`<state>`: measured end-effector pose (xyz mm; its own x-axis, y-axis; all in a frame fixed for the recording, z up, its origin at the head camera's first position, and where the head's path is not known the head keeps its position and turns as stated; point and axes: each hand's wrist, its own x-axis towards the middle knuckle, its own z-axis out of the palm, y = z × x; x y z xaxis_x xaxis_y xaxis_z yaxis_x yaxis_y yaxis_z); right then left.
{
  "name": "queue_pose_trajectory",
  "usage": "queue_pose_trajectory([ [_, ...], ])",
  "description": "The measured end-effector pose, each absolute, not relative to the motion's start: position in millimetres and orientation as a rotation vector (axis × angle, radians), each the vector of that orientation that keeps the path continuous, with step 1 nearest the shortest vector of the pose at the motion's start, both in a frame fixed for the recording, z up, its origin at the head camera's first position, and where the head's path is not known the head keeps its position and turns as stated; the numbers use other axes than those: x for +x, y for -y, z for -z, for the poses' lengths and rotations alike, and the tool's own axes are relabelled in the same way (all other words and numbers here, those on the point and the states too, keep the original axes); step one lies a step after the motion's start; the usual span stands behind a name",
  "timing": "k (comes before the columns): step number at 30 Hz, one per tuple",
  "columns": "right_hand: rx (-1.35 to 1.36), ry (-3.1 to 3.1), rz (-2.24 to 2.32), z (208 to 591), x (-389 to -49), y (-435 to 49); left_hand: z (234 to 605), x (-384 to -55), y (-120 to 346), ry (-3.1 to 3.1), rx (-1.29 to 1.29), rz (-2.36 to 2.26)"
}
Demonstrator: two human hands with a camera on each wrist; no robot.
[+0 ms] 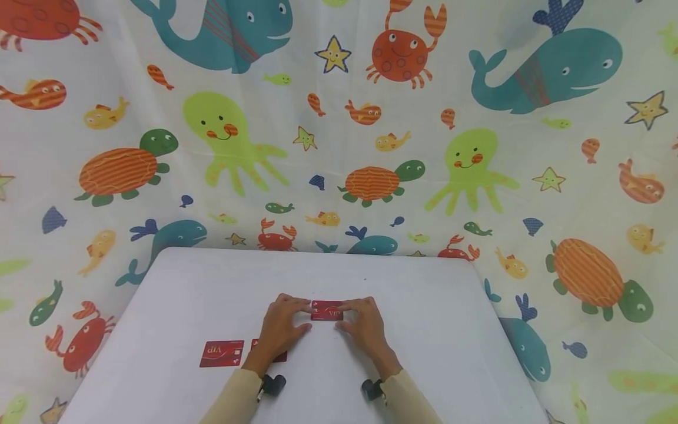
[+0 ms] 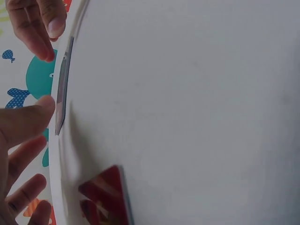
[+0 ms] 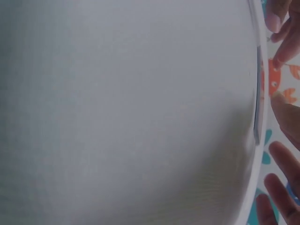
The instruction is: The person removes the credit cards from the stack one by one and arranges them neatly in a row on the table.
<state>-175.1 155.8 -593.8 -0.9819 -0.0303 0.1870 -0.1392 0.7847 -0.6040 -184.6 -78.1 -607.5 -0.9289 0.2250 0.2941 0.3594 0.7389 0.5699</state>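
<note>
Currently left hand [image 1: 282,327] and right hand [image 1: 366,324] flank a glossy red rectangular card marked VIP [image 1: 327,312], lower ctr of frame, on a smooth white counter [image 1: 424,330]; left hand at its left end, right hand at its right. Thumbs & index fingers apart w/ other fingers loosely spread, can't tell how firm any contact is. Lower left: flat red VIP card w/ pale square [image 1: 222,354], plus another red card [image 1: 281,357] just beside it, partly hidden by left wrist

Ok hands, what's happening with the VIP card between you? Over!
Left hand, right hand at opposite ends of VIP card. Contact unclear. Left arm partly covers another red card.
</note>
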Motion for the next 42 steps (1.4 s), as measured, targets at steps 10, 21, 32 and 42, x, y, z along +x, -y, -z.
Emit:
queue_pose_trajectory([
  [10,0.219,2.862,-0.949,595.2,-171.7,-166.9,601.7,-174.7,57.3,2.762,-0.439,0.877],
  [21,0.281,2.914,-0.921,593.8,-174.2,-169.1,603.4,-170.7,50.1,2.799,-0.367,0.894],
  [32,0.274,2.927,-0.97,590.4,-172.8,-170.7,605.4,-166.8,49.9,2.784,-0.34,0.938],
  [42,0.303,2.944,-0.922,587.4,-175.1,-172.8,596.3,-164.3,51.5,2.752,-0.361,0.951],
])
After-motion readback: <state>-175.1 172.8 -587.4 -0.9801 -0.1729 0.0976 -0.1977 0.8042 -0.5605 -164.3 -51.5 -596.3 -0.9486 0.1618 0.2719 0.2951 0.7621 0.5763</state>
